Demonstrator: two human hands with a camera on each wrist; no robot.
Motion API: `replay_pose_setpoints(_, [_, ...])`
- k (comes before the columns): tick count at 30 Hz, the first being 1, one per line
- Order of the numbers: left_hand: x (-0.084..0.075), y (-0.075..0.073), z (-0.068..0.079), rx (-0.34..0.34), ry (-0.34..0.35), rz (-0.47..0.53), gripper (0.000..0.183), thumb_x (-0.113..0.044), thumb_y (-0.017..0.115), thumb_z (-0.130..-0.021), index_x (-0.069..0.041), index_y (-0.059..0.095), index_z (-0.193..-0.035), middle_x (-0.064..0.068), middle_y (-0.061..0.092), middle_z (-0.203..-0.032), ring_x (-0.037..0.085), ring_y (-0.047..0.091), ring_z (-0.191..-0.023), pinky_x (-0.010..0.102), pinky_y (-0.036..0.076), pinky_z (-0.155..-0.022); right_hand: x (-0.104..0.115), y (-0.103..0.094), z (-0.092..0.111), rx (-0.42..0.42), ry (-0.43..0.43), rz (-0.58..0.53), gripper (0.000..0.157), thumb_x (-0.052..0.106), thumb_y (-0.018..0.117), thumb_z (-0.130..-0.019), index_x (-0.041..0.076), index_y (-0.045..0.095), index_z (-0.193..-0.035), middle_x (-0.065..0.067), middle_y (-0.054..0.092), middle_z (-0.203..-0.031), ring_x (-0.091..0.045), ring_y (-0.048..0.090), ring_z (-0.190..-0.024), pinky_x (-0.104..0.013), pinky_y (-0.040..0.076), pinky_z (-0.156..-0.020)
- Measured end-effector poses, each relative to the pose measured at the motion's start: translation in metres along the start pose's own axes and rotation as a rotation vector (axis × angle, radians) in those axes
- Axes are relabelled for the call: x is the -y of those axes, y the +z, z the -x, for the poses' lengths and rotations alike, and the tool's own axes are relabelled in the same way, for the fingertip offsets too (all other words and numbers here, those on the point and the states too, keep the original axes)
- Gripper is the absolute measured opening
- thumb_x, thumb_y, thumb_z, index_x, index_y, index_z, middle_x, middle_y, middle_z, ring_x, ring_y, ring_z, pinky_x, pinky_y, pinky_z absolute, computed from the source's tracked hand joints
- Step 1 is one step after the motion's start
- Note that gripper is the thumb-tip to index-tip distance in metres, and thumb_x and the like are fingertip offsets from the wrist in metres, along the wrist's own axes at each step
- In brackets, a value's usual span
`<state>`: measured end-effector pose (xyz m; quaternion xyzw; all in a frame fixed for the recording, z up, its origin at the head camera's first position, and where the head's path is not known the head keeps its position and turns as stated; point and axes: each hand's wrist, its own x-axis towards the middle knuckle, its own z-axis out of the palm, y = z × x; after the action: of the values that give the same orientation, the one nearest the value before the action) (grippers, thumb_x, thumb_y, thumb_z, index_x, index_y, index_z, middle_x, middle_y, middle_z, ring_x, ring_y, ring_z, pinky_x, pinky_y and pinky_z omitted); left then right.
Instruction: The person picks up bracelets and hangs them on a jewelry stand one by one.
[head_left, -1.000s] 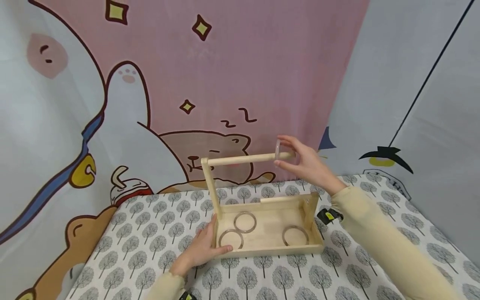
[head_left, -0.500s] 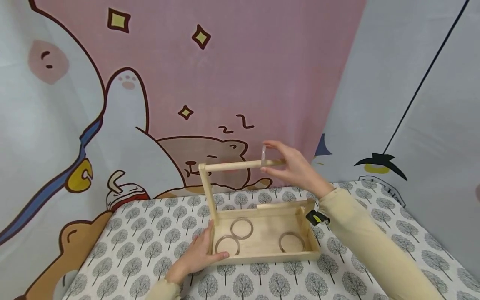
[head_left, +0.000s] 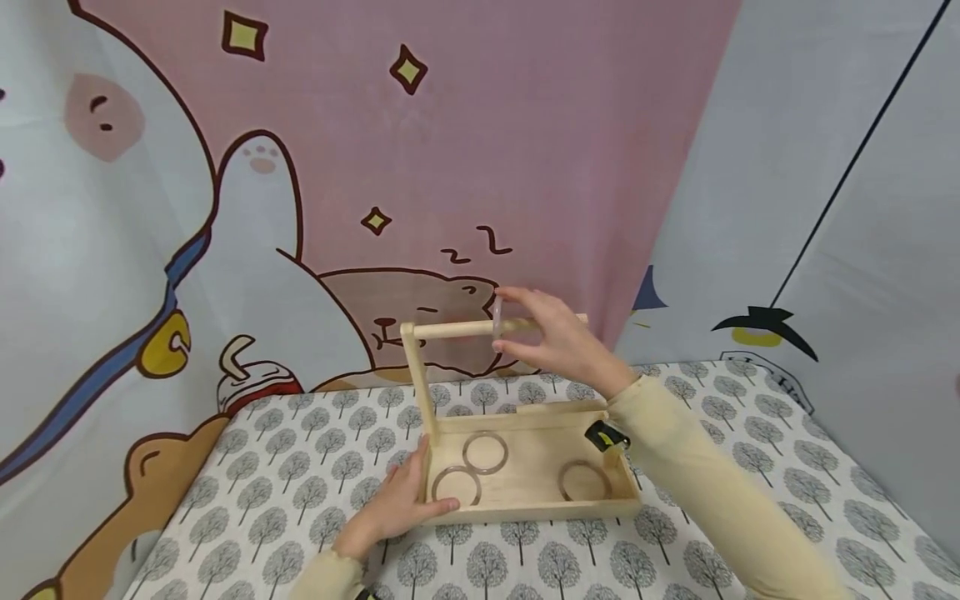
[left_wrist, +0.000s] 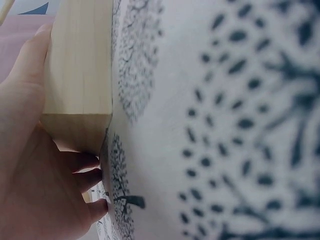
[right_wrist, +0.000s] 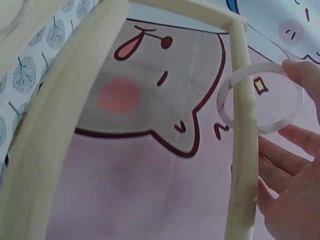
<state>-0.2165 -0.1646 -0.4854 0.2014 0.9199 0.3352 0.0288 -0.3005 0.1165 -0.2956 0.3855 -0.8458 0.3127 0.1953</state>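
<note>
Cartoon curtain (head_left: 562, 150) behind tray (head_left: 525, 509), tree-print cloth (head_left: 285, 508) under it. Above tray, fingers of R hand (head_left: 558, 337) pinch 1 ring (head_left: 497, 315) around the bar (head_left: 453, 329); fingers of L hand (head_left: 401, 496) clasp tray's L end. Prob. early on: that ring threaded, not let go; 3 other rings (head_left: 485, 473) lie inside tray.

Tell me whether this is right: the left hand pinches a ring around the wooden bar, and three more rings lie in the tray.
No: the right hand, as the head view shows, pinches the ring around the wooden bar; three more rings lie in the tray.
</note>
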Motion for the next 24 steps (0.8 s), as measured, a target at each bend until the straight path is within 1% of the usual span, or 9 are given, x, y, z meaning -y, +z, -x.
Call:
replay_pose_setpoints(2, [0.0, 0.0, -0.001, -0.001, 0.007, -0.003, 0.111, -0.048, 0.073, -0.083, 0.013, 0.008, -0.149, 0.036, 0.025, -0.147, 0.049, 0.029, -0.134, 0.072, 0.014, -0.104, 0.002, 0.005, -0.003, 0.015, -0.007, 0.007, 0.067, 0.029, 0.076, -0.085, 0.004, 0.047, -0.14, -0.011, 0.053, -0.138, -0.028, 0.046, -0.128, -0.047, 0.024, -0.113])
replay_pose_setpoints(4, [0.0, 0.0, -0.002, 0.0, 0.001, -0.006, 0.111, -0.048, 0.072, -0.082, 0.012, 0.008, -0.149, 0.035, 0.024, -0.148, 0.049, 0.028, -0.135, 0.071, 0.014, -0.105, 0.005, 0.01, -0.006, 0.033, -0.016, 0.013, 0.068, 0.031, 0.075, -0.086, 0.003, 0.046, -0.141, -0.01, 0.053, -0.138, -0.027, 0.045, -0.129, -0.045, 0.022, -0.114])
replay_pose_setpoints(7, [0.001, 0.0, -0.003, 0.005, -0.007, -0.003, 0.111, -0.049, 0.072, -0.082, 0.011, 0.007, -0.149, 0.034, 0.022, -0.149, 0.048, 0.027, -0.136, 0.071, 0.013, -0.105, 0.009, 0.018, -0.011, 0.05, -0.032, 0.029, 0.068, 0.032, 0.074, -0.086, 0.002, 0.046, -0.141, -0.011, 0.054, -0.137, -0.026, 0.047, -0.128, -0.046, 0.023, -0.113])
replay_pose_setpoints(12, [0.001, -0.001, -0.005, 0.012, -0.011, -0.005, 0.112, -0.051, 0.071, -0.083, 0.011, 0.007, -0.149, 0.033, 0.023, -0.149, 0.047, 0.026, -0.136, 0.07, 0.012, -0.106, 0.017, 0.03, -0.017, 0.073, -0.05, 0.083, 0.07, 0.035, 0.074, -0.086, 0.002, 0.046, -0.141, -0.01, 0.056, -0.135, -0.023, 0.051, -0.124, -0.044, 0.022, -0.114])
replay_pose_setpoints(16, [0.0, 0.0, -0.004, 0.009, -0.008, -0.003, 0.111, -0.049, 0.072, -0.082, 0.011, 0.007, -0.149, 0.034, 0.024, -0.148, 0.048, 0.027, -0.135, 0.071, 0.012, -0.105, 0.022, 0.04, -0.02, 0.085, -0.066, 0.132, 0.07, 0.038, 0.072, -0.087, 0.003, 0.046, -0.141, -0.008, 0.055, -0.137, -0.021, 0.053, -0.123, -0.044, 0.022, -0.114])
replay_pose_setpoints(21, [0.0, 0.002, -0.001, 0.011, -0.012, 0.014, 0.113, -0.05, 0.072, -0.082, 0.011, 0.006, -0.149, 0.035, 0.025, -0.148, 0.049, 0.029, -0.134, 0.072, 0.012, -0.105, 0.024, 0.049, -0.019, 0.097, -0.076, 0.238, 0.068, 0.042, 0.069, -0.088, 0.006, 0.047, -0.141, -0.007, 0.055, -0.137, -0.023, 0.05, -0.125, -0.045, 0.025, -0.112])
replay_pose_setpoints(24, [0.0, 0.002, -0.001, -0.005, -0.001, 0.008, 0.111, -0.05, 0.072, -0.082, 0.012, 0.008, -0.149, 0.035, 0.026, -0.147, 0.049, 0.031, -0.133, 0.073, 0.014, -0.103, 0.024, 0.051, -0.02, 0.091, -0.082, 0.259, 0.065, 0.043, 0.066, -0.09, 0.007, 0.047, -0.141, -0.007, 0.054, -0.138, -0.023, 0.048, -0.126, -0.043, 0.026, -0.112])
